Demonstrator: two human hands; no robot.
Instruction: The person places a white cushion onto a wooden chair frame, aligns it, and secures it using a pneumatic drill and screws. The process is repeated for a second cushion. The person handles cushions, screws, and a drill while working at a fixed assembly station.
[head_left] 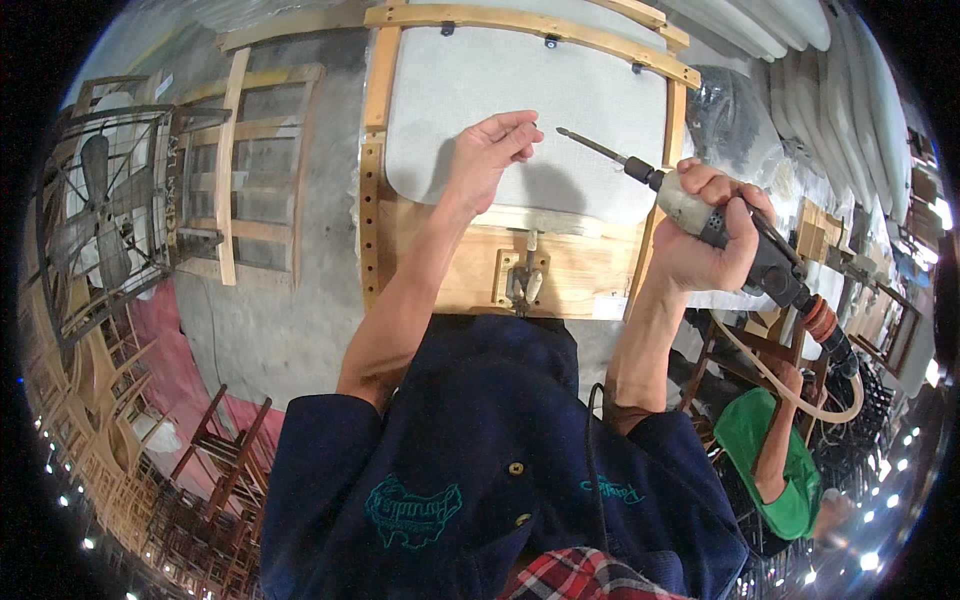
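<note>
My right hand [715, 235] is wrapped round an air screwdriver [685, 207] with a pale grey front and a dark body. Its long bit [592, 144] points left and slightly up, toward my other hand. My left hand [490, 155] is closed in a pinch just left of the bit's tip, with a small gap between them. Whatever lies between those fingertips is too small to make out. Both hands are above a light grey, cloth-like panel [440, 85] with rounded corners, lying within a wooden frame [376, 90].
A toggle clamp [530, 275] sits on the wooden board [450, 265] close to my body. From the driver hangs a pale air hose [760, 370]. At left are a caged fan [95, 210] and wooden frames [232, 170]. A person in green [770, 460] is at lower right.
</note>
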